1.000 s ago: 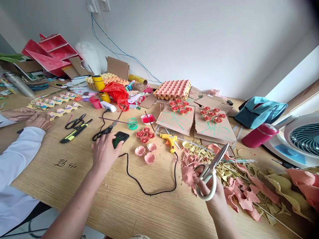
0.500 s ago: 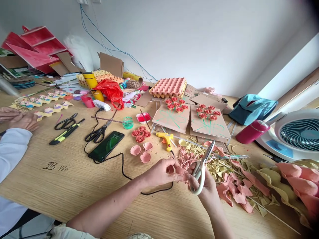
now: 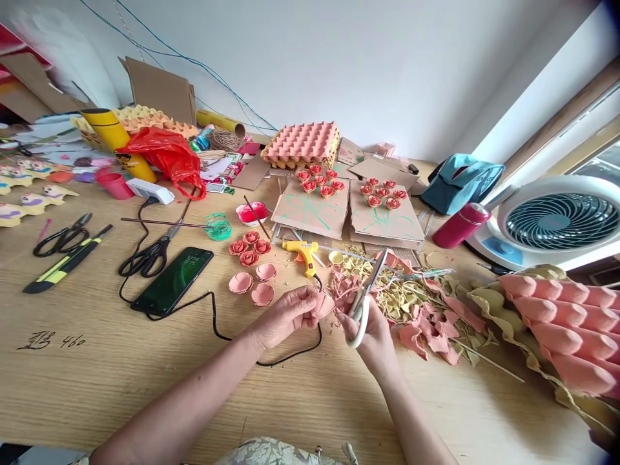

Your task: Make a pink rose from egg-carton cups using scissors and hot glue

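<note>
My left hand (image 3: 287,315) pinches a pink egg-carton cup piece (image 3: 323,305) over the pile of scraps. Close beside it, my right hand (image 3: 371,336) is wrapped around a pair of white-handled scissors (image 3: 364,303), their blades pointing up and away. Three pink paper cups (image 3: 263,294) sit on the table left of my hands, with several finished red paper roses (image 3: 249,248) just behind them. A yellow glue gun (image 3: 306,257) lies beyond my left hand, its black cord looping under my wrist. Pink and yellow trimmings (image 3: 426,323) spread to the right.
Two cardboard panels (image 3: 310,216) with paper roses stand at the back, before stacked egg trays (image 3: 303,142). On the left lie a phone (image 3: 173,281), black scissors (image 3: 150,258) and a utility knife (image 3: 68,261). A fan (image 3: 557,223), a can (image 3: 461,226) and egg trays (image 3: 566,323) occupy the right.
My view has swung right, so things appear shifted left and the neighbour's hands have left the picture. My hands have drawn slightly apart, and the pink piece now shows in my left fingers.
</note>
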`<state>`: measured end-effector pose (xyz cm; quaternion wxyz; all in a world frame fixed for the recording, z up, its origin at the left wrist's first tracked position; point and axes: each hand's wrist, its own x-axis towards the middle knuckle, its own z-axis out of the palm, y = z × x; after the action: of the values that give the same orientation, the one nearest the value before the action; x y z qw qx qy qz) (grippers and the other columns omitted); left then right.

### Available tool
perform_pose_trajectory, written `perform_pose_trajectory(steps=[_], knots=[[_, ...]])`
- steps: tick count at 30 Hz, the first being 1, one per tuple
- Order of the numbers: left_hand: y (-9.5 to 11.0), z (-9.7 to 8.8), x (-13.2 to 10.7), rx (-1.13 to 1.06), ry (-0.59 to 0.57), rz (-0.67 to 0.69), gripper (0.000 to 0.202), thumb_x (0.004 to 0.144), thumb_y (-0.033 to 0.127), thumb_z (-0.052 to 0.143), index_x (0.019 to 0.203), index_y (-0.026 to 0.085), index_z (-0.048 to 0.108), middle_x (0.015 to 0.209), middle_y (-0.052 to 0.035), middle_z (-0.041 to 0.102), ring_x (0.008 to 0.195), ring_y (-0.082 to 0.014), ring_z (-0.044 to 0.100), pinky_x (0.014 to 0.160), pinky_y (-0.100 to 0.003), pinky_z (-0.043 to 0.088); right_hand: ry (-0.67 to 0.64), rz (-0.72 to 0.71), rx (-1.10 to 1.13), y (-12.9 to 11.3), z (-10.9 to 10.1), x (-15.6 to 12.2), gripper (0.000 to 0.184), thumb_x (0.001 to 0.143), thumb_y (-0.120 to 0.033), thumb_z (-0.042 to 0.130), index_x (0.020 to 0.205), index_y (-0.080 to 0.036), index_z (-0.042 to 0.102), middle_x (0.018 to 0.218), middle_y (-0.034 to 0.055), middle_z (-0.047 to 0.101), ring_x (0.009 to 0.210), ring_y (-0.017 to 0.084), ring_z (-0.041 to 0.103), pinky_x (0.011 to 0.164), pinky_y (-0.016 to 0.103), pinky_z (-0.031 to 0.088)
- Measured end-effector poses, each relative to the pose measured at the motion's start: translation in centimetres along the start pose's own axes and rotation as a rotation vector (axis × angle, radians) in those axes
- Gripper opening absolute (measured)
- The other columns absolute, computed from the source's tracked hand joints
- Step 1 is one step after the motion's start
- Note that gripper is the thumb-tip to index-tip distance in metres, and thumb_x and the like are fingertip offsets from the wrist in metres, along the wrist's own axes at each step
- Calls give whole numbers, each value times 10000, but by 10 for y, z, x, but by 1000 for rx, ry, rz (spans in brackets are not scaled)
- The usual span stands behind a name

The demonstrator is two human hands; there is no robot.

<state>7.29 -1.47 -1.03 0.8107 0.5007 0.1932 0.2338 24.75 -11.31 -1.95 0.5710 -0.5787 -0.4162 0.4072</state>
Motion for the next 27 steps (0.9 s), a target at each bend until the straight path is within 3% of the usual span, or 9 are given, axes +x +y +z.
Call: perform_pose_trajectory(steps=[3,7,10,15,22,27], knots=[[-3,2,0,21,-7,-25,412,834,534,687,734,193,478,761,5,449,731,-137,450,690,-274,419,-23,29,42,-1,3,-1,378,746,-411,825,979,-238,583,833,-13,610,677,140,521,593,249,437],[-6,0,1,89,-47,73,397,846,542,681,778,174,550,734,0,509,776,-162,513,818,-343,441,-71,19,80,-1,3,-2,361,748,-376,834,958,-239,575,824,-31,585,657,122,508,599,243,436],[-7,0,2,92,-31,75,378,849,524,699,883,158,611,709,7,548,709,-142,518,777,-320,441,-118,-13,63,1,2,-2,332,759,-334,829,953,-239,576,856,-23,586,699,131,529,627,246,448],[-7,1,1,105,31,-18,356,800,438,784,743,152,580,654,1,612,673,-133,570,735,-286,455,-157,-50,-17,5,2,-3,283,805,-301,786,969,-243,563,841,-22,579,711,141,541,644,259,458],[-8,-7,1,158,-18,-74,336,784,429,803,773,133,645,704,-23,675,716,-146,623,759,-286,470,-143,-157,-252,-1,2,-3,171,868,-285,690,953,-244,547,864,-8,614,776,166,580,712,290,465],[-9,-12,3,130,104,52,289,816,396,779,777,147,638,703,-4,653,797,-154,632,851,-299,460,-57,-321,-633,1,-7,1,190,883,-285,621,817,-235,450,783,-9,559,713,170,510,679,300,390]])
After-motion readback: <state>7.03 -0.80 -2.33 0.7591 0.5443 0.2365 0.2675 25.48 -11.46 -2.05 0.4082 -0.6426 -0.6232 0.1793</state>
